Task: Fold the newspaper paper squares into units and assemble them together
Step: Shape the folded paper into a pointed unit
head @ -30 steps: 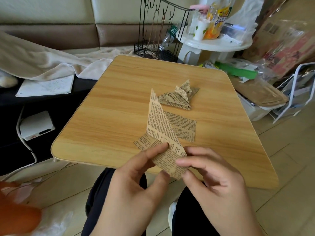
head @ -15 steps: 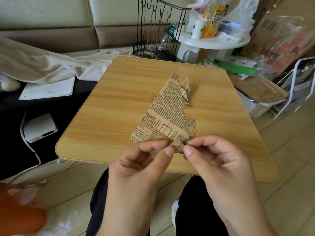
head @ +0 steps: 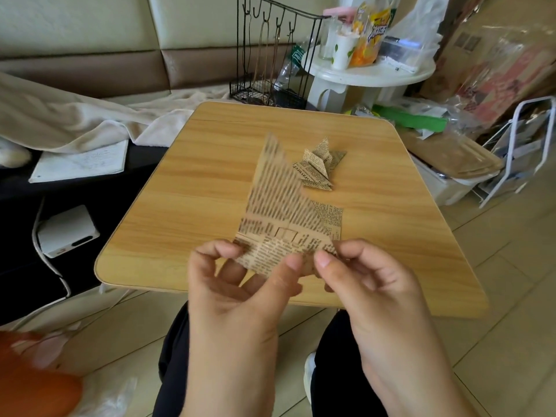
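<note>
Holding the newspaper sheet (head: 278, 206) over the near edge of the wooden table (head: 195, 188), head view: left hand (head: 240, 284) pinches its lower left corner, right hand (head: 365, 284) pinches the lower right. Sheet is motion-blurred, peak pointing away. Folded units (head: 319, 167) lie on the table just behind it; a flat newspaper square (head: 331, 216) is partly hidden underneath.

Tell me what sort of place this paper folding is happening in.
Most likely a lived-in living room at home: a cushioned sofa with a blanket thrown over it, a small wooden table used as the work surface, and a white side table crowded with a cup and snack bag.
</note>
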Tool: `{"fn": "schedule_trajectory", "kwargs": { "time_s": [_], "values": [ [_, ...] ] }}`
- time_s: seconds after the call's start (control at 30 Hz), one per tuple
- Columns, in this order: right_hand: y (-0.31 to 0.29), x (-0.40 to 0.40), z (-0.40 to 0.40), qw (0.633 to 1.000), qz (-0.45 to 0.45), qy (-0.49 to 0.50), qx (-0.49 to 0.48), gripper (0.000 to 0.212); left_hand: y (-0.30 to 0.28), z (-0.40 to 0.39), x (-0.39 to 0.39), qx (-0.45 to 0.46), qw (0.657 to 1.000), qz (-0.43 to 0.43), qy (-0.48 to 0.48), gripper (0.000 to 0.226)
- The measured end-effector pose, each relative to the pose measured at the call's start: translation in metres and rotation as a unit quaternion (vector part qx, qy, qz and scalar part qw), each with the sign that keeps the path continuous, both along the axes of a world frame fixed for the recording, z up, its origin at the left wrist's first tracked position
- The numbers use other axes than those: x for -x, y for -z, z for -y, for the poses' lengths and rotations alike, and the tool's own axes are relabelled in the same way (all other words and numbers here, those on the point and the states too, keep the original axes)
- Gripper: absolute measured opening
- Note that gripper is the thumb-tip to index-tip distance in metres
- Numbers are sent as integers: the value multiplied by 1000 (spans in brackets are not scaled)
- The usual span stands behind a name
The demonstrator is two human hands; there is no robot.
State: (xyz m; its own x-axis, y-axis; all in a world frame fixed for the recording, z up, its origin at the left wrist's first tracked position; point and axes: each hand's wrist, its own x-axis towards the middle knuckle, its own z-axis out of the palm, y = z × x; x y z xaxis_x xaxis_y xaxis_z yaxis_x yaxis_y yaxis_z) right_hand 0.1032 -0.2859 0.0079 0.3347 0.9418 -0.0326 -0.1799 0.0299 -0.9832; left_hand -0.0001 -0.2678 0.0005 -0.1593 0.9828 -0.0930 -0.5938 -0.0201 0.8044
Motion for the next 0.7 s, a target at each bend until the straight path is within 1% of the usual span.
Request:
{"fn": "schedule_trajectory", "kwargs": {
  "time_s": [0.07, 0.1, 0.13, 0.2, 0.27, 0.3, 0.37, 0.43, 0.5, 0.57, 0.63, 0.7],
  "values": [
    [-3, -7, 1, 1000, 15, -14, 13, 14, -3, -4, 10, 0, 999, -35, -18, 71],
    [-4, -10, 0, 999, 35, -30, 21, 9, -2, -7, 16, 3, 998, -55, -19, 80],
    [-6, -13, -1, 997, 58, -44, 28, 6, -2, -11, 21, 5, 997, -71, -4, 78],
    [-7, -19, -3, 993, 90, -64, 39, 6, -5, -15, 27, 13, 994, -78, 80, 71],
    [-10, -21, -4, 989, 113, -79, 53, 9, -9, -15, 25, 26, 981, -50, 185, 50],
    [-12, -22, -4, 986, 131, -86, 61, 9, -10, -14, 23, 43, 974, -33, 218, 37],
    [-15, -22, -3, 978, 171, -98, 68, 8, -12, -11, 19, 67, 967, -36, 245, 22],
    [-17, -23, -2, 974, 195, -99, 61, 10, -13, -11, 15, 66, 965, -66, 247, 21],
    [-18, -23, -1, 977, 186, -94, 50, 13, -16, -11, 12, 60, 969, -57, 232, 20],
    [-15, -23, 1, 985, 136, -91, 51, 18, -19, -10, 8, 59, 975, -38, 213, 19],
    [-13, -22, 3, 990, 91, -96, 57, 15, -18, -9, 6, 67, 977, -20, 201, 19],
    [-12, -20, 5, 990, 80, -106, 53, 17, -16, -8, 6, 80, 976, -6, 202, 17]
  ]
}}
